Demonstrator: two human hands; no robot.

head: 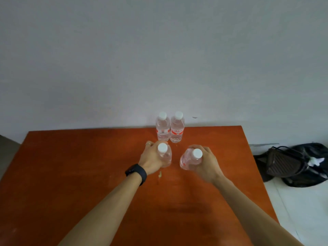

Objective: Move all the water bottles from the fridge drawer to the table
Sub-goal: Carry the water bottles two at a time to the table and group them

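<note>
Enclosing left bottle, left hand grip; right hand encloses right bottle.

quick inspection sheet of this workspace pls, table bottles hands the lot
surface: orange-brown wooden table, with a small pale speck near the left wrist
job's things: four clear plastic water bottles with white caps; far left bottle and far right bottle stand upright, side by side at the far edge
clutter: nothing seen
grippers: left hand grips the third bottle, upright; right hand grips the fourth bottle, tilted
cables: nothing seen
surroundings: grey wall; dark bags on the floor, right of the table
</note>
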